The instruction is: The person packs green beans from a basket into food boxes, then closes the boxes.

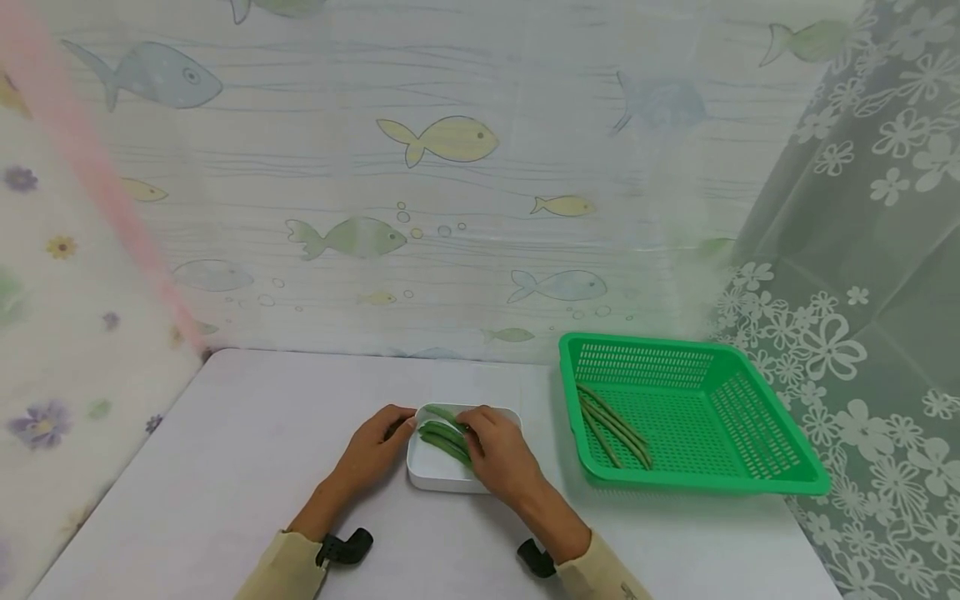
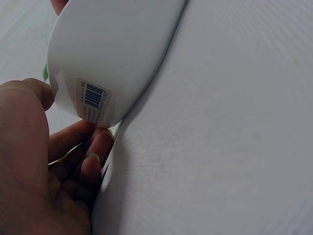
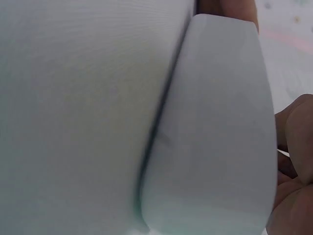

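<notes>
So there's a white dish [image 1: 442, 483] sitting on the white surface [image 1: 225, 467], right between the person's two hands, with a little bunch of green beans [image 1: 446, 442] lying in it. The left hand [image 1: 378, 446] has hold of the dish at its left end. From the left wrist view you can see the thumb [image 2: 41, 92] up at the rim and the other fingers [image 2: 73, 138] bent lower down, next to a barcode sticker [image 2: 94, 98] on the outer wall.

The right hand [image 1: 501, 454] reaches over the other end of the dish, fingers curled down and pinching beans. How many it's got, I honestly can't tell, since the hand covers part of the bunch and the dish wall blocks the right wrist view.

Off to the right, well apart from the dish, there's a green plastic basket [image 1: 697, 482] with slotted sides. A few longer, thin beans [image 1: 613, 427] lie slantwise in its left part. Both arms are in beige sleeves [image 1: 600, 575], with a black gadget [image 1: 348, 547] at each wrist. Behind it all hangs a pale fish-print backdrop [image 1: 457, 137], plus a grey flowered curtain [image 1: 862, 350] on the right.
</notes>
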Demonstrator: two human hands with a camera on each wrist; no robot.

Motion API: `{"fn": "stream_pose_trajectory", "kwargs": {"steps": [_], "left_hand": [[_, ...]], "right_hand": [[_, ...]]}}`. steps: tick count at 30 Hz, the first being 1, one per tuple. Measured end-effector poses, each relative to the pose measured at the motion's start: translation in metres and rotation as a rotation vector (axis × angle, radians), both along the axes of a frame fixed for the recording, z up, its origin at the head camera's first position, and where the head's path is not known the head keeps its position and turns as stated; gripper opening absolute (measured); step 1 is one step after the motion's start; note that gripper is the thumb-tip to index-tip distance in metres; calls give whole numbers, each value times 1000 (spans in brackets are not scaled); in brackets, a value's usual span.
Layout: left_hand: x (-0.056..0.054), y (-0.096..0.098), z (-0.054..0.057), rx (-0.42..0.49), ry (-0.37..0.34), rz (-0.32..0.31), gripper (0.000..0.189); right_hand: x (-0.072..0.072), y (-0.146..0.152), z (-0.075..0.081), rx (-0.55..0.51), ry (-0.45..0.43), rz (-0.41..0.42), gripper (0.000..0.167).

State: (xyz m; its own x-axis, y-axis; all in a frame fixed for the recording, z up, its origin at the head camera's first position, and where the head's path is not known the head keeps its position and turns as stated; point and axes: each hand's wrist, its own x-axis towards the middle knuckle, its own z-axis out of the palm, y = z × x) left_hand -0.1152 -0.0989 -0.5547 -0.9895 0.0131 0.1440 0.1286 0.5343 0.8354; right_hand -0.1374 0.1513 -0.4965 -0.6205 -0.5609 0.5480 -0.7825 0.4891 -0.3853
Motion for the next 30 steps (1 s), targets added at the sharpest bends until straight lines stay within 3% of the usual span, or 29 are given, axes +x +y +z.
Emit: {"fn": "stream_pose_trajectory", "kwargs": {"steps": [10,20,30], "left_hand": [[-3,-2,2,-4,6,-4,34],[-4,-2,2,-15,19,-8,35],[-5,-2,1,-22,22,-3,35]], "right_hand": [[-3,-3,-8,36,8,9,24],[-4,-3,-10,40,-52,-4,23],[-4,-2,-11,44,-54,-13,24]]}}
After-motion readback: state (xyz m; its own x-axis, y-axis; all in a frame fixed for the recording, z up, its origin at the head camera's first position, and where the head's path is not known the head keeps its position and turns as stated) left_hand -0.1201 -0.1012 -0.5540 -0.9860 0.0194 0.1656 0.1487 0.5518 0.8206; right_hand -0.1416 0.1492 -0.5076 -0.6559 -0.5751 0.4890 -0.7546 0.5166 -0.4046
